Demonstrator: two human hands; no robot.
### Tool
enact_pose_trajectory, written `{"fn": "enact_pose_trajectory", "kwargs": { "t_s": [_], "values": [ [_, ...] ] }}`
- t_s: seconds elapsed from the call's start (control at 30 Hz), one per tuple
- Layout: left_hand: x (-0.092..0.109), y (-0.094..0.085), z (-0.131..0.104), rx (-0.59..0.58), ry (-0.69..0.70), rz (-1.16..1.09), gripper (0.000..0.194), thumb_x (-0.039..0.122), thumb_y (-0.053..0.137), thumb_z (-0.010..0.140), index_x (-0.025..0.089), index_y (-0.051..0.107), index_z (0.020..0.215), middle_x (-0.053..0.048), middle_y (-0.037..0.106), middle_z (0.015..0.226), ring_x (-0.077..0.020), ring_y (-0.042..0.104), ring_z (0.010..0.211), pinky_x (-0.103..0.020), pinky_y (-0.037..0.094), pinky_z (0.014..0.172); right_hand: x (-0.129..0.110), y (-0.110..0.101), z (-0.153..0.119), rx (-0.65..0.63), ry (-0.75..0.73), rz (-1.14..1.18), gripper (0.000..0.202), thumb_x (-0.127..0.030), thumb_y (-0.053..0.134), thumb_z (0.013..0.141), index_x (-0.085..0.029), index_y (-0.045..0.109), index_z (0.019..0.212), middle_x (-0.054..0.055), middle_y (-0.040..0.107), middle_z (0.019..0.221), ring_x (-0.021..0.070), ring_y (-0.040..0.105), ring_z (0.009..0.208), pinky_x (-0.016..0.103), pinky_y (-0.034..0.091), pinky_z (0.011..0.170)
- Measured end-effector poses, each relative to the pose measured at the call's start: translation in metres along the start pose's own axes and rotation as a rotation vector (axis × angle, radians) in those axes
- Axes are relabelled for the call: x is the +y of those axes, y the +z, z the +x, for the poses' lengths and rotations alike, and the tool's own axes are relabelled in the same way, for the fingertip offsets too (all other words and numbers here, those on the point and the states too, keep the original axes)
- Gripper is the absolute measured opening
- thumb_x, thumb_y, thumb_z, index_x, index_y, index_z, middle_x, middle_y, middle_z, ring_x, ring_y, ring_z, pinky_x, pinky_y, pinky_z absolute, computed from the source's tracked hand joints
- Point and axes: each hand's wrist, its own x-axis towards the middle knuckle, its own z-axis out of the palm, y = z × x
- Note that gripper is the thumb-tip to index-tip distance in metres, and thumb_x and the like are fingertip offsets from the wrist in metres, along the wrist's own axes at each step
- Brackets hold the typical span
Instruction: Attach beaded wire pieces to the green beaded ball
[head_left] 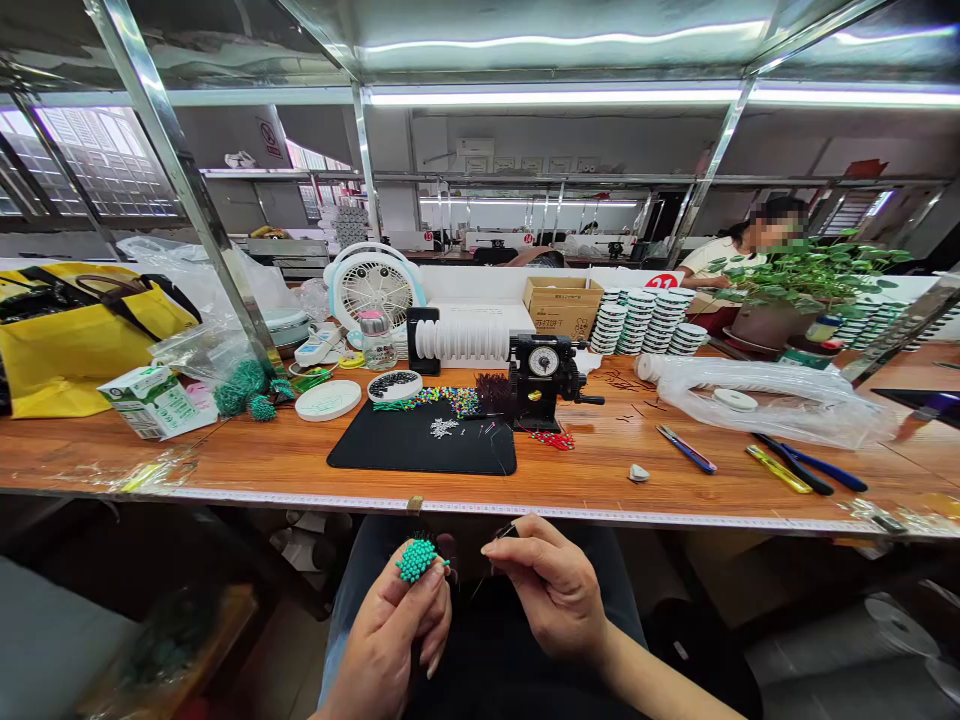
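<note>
Hands came first: your two were below the bench edge, over your lap. Your left hand (394, 635) was curled shut round one teal bead cluster (415, 559), knuckles toward you, the cluster standing up above the fingertips. Your right hand (546, 585) was just beside it, palm down, thumb and forefinger pinched on one thin dark wire (504, 531); the other fingers were loosely bent.

Beyond them lay one wooden workbench (300, 460) carrying one black mat (420, 448), with loose coloured beads (448, 399) along its far edge and one black winding machine (546, 378) at its right corner. To the right lay three hand tools (787, 465) that you could count, well apart from your hands. Farther back stood one white fan (373, 284), one cardboard box (562, 304) and several stacks of white spools (641, 320), too many to count. One yellow bag (71, 345) sat at the far left.
</note>
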Motion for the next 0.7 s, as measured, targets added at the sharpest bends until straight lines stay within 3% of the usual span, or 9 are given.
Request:
{"fn": "enact_pose_trajectory", "kwargs": {
  "t_s": [0.3, 0.7],
  "values": [
    [0.0037, 0.0005, -0.0011, -0.022, -0.006, 0.023, 0.022, 0.038, 0.06, 0.081, 0.02, 0.05, 0.076, 0.008, 0.031, 0.05, -0.0063, 0.028, 0.039, -0.018, 0.029, 0.035, 0.0029, -0.0049, 0.0019, -0.047, -0.268, -0.197, 0.048, 0.007, 0.047, 0.079, -0.019, 0.059, 0.118, 0.007, 0.058, 0.083, 0.0148, 0.055, 0.073, 0.027, 0.05, 0.061],
    [0.0005, -0.0031, -0.0003, 0.007, -0.099, -0.091, 0.025, 0.038, 0.065, 0.078, 0.019, 0.049, 0.076, 0.008, 0.026, 0.052, -0.0054, 0.023, 0.043, -0.016, 0.024, 0.039, -0.0001, -0.0058, 0.0049, -0.043, -0.374, -0.291, 0.047, 0.004, 0.05, 0.079, -0.017, 0.057, 0.121, 0.007, 0.057, 0.08, 0.0145, 0.054, 0.068, 0.027, 0.05, 0.057]
  ]
}}
